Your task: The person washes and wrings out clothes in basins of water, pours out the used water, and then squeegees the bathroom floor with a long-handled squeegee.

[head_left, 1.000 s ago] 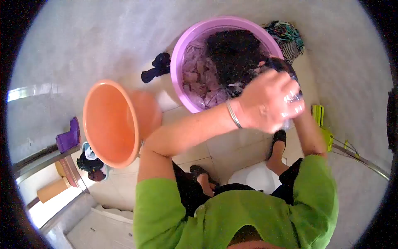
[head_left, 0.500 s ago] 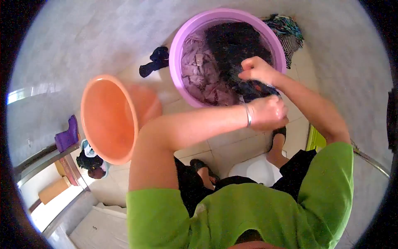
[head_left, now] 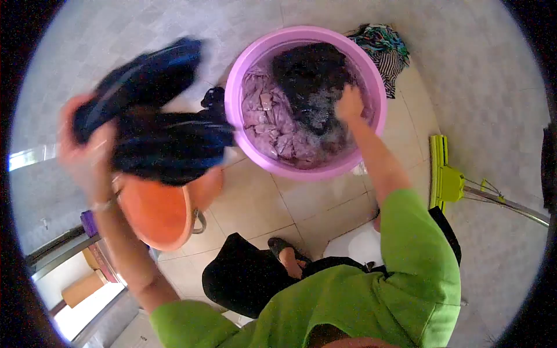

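My left hand (head_left: pixel 90 152) is raised at the left, its fingers wrapped round a dark wet garment (head_left: pixel 168 142) that hangs in two blurred folds over the orange bucket (head_left: pixel 154 217). At the upper middle stands a round purple tub (head_left: pixel 233 93) with water. Mauve cloth (head_left: pixel 272 124) lies in its left part and black cloth (head_left: pixel 307 69) in its upper and right part. My right hand (head_left: pixel 350 104) reaches into the right side of the tub, at the edge of the black cloth; its fingertips are hard to make out.
Patterned and striped clothes (head_left: pixel 389 55) lie on the floor behind the tub. A small dark cloth (head_left: pixel 213 98) is left of it. A green mop head (head_left: pixel 445 177) leans at the right. A white stool (head_left: pixel 357 246) is near my feet. A purple boot (head_left: pixel 89 223) is partly hidden.
My left hand has moved from the tub's near edge far to the left, carrying the dark garment out over the bucket. My right hand has gone down into the tub.
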The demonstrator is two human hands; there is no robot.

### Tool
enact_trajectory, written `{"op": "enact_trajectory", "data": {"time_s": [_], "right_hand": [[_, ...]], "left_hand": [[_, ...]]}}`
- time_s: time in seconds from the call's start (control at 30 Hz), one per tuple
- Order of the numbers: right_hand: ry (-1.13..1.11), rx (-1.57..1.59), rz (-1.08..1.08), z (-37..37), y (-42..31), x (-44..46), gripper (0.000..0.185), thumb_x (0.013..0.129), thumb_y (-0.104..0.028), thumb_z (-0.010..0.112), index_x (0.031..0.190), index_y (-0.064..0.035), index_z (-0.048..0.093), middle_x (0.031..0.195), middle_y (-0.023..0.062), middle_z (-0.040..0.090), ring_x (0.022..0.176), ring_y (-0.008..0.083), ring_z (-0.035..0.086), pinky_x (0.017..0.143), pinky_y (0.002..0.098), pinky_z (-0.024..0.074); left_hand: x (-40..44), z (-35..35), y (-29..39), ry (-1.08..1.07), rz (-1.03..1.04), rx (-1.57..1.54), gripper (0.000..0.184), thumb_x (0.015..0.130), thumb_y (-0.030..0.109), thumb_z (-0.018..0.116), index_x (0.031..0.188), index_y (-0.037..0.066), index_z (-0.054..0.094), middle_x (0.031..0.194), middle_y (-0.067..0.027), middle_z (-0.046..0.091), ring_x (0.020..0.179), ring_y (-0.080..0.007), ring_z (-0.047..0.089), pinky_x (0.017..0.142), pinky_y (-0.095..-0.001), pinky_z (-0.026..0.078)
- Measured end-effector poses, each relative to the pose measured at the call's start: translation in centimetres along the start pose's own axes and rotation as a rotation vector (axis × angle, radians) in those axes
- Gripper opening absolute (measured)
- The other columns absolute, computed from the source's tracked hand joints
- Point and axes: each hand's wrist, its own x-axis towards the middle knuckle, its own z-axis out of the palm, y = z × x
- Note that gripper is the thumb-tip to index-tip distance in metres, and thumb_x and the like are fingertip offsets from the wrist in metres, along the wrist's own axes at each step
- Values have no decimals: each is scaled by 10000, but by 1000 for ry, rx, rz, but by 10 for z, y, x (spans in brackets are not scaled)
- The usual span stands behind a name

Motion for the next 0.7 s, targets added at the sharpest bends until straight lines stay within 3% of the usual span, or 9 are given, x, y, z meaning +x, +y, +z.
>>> {"op": "enact_trajectory", "data": {"time_s": [0.07,0.13,0.23,0.27,0.4,0.5,0.57,0.63,0.7], "right_hand": [[-74,47,20,22,10,-15,329,686,-155,537,1004,-71,522,972,159,507,927,307,504,758,429,414],[-518,-249,-445,28,29,-26,352,629,-166,579,973,-89,560,933,136,549,889,299,535,730,418,438],[-776,-336,-670,-43,20,-24,265,573,-186,593,817,-84,625,812,163,600,784,297,576,695,407,465],[-776,-231,-593,-63,9,-13,331,544,-204,605,858,-98,617,834,140,601,792,304,569,698,397,463],[416,273,-549,-47,-3,60,234,691,-140,559,903,-53,511,872,157,533,823,328,521,691,416,430],[215,238,-240,-15,-17,67,198,692,-116,540,881,-58,536,895,151,550,827,322,522,712,408,414],[-32,61,-305,1,-29,31,245,668,-81,489,906,-94,548,885,134,569,829,315,537,707,408,429],[-97,-136,-735,21,-7,7,277,670,-106,500,939,-137,559,927,126,567,845,290,548,711,394,441],[-339,-189,-338,17,8,11,310,653,-120,545,961,-154,559,970,123,545,869,281,541,716,391,446]], "left_hand": [[0,-85,-54,121,-134,3,339,657,53,562,986,-17,515,920,-91,549,827,-158,523,765,-267,417],[-16,-135,-72,208,-190,173,324,703,84,534,1008,-18,506,932,-87,546,841,-164,508,786,-270,395],[-48,-179,-113,235,-247,512,302,694,124,562,964,-9,535,913,-95,557,804,-182,514,767,-289,402],[-62,-180,-126,225,-315,538,308,686,137,571,959,0,538,914,-101,558,806,-189,514,766,-294,401],[-118,-137,-160,-47,-521,781,382,661,200,601,1002,47,518,962,-154,545,866,-273,520,785,-331,396],[-126,-85,-142,-672,-669,1179,549,648,300,632,1118,86,444,1126,-197,435,1028,-351,426,834,-385,378],[-137,-79,-171,-583,-460,1036,594,665,343,621,1158,89,408,1184,-207,357,1078,-368,361,855,-404,366],[-115,-63,-170,-547,-316,822,501,714,304,581,1135,71,443,1125,-166,446,1020,-317,436,849,-367,375],[-83,-26,-118,-564,-270,725,423,733,261,562,1089,46,486,1078,-141,503,977,-281,482,837,-341,384]]}}
